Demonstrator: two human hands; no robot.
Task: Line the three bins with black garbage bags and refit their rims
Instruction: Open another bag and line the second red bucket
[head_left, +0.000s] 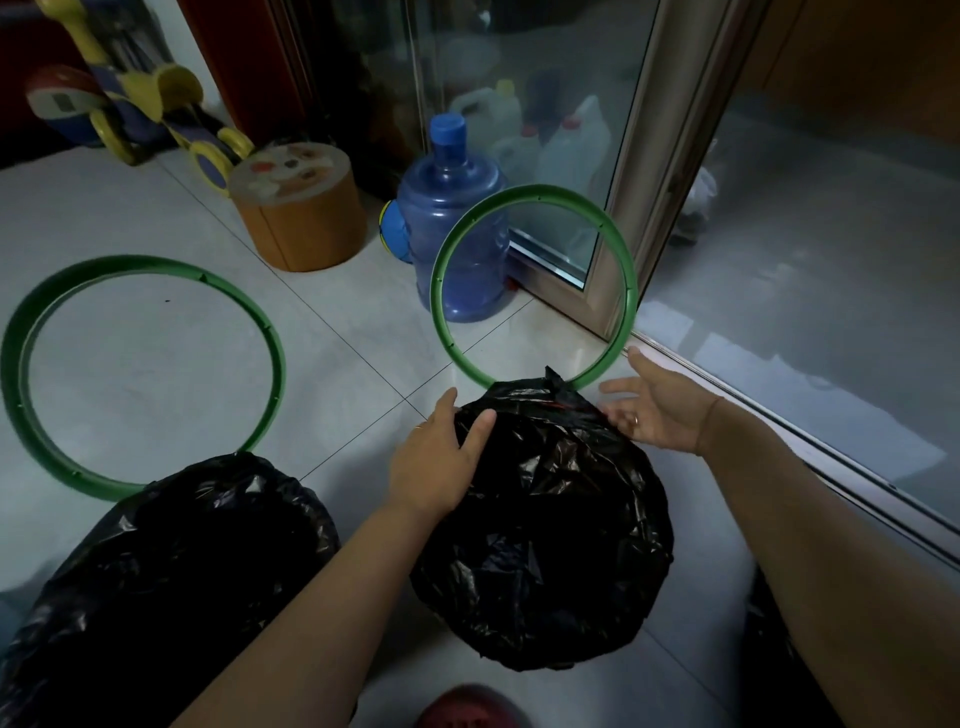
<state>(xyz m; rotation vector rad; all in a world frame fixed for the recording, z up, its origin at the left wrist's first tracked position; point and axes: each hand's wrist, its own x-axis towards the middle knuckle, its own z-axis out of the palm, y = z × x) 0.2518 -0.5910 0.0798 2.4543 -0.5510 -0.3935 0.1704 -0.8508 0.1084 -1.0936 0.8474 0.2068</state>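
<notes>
Hands spread at the far edge of the right bagged bin: left hand flat on the black bag, right hand open just beside it. Upright green rim leans by the door frame. Flat green rim lies on open floor, beyond the left bagged bin.

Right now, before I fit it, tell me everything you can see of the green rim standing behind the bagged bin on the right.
The green rim is a thin round hoop, plastic by its look, with small notches along its inner face. It stands on edge, not fitted, its right side against or close to the metal door frame. The black bag hides its bottom arc. A blue water jug shows through it. The open right hand is near its lower right; contact is unclear.
</notes>
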